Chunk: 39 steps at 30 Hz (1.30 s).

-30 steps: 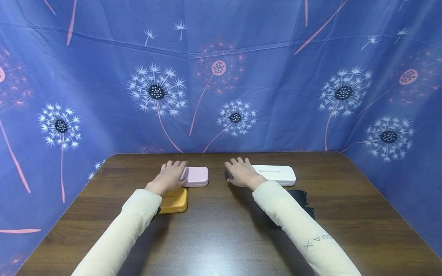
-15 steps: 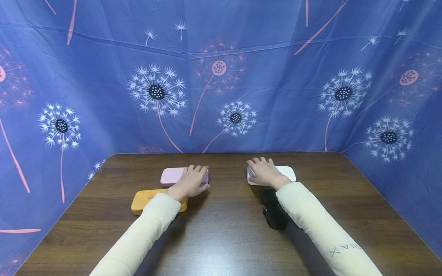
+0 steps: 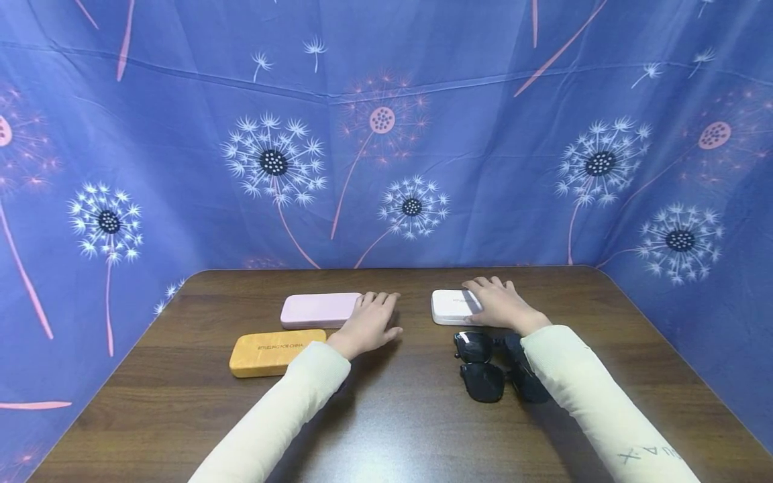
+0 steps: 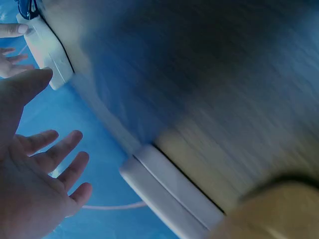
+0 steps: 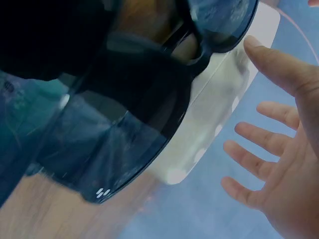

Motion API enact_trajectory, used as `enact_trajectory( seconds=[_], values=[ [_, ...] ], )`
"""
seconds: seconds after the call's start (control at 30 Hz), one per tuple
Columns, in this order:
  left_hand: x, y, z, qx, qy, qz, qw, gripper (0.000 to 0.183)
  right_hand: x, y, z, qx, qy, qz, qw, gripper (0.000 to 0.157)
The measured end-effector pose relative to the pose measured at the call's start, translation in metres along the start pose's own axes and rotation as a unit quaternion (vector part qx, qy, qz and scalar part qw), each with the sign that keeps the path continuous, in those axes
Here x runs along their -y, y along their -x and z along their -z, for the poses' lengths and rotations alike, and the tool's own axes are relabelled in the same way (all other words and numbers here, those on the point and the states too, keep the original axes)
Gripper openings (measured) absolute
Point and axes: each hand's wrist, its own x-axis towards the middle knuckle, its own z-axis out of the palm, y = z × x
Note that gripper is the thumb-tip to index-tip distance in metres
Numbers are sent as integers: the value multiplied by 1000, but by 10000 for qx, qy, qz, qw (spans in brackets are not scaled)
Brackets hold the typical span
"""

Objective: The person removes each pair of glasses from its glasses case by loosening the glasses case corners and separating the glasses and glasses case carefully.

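Observation:
My left hand (image 3: 370, 323) hovers at the right end of a pink glasses case (image 3: 317, 310), its fingers spread and loosely bent. In the left wrist view that hand (image 4: 35, 174) shows nothing between thumb and fingers, with the pink case (image 4: 172, 186) apart from it. Over the right part of a white glasses case (image 3: 453, 307) is my right hand (image 3: 504, 308), fingers relaxed. From the right wrist, the thumb of the right hand (image 5: 294, 149) overlaps the edge of the white case (image 5: 209, 119). Black sunglasses (image 3: 483, 382) lie just in front of it, partly behind the right sleeve.
A yellow glasses case (image 3: 272, 353) with printed lettering lies in front of the pink one, near the left sleeve. The brown wooden table (image 3: 386, 422) ends at a blue dandelion-print cloth (image 3: 507, 168) hanging behind and at both sides.
Both hands have moved to the right: the left from the pink case's left part past its right end, the right across the white case. The yellow case and sunglasses are now more uncovered.

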Motion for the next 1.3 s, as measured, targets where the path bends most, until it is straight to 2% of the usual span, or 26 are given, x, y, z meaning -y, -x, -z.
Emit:
enact_trajectory(
  seconds=[0.33,0.63,0.8,1.07,1.3],
  values=[
    [-22,-20,-8,45,118,73,9999,67,-28,13,1,1,-62,-322,9995,75],
    [-34,-32,-17,183,235,427,9986,70,-40,16,-4,29,-165,-508,9986,77],
    [-40,-40,-25,273,340,616,9971,72,-45,18,-6,-11,-219,-550,9982,77],
    [-49,-47,-33,533,392,860,9941,72,-46,20,-10,140,-204,-700,9972,73],
    [-54,-52,-35,348,448,906,9943,71,-50,20,-14,199,-199,-739,9969,75]
  ],
)
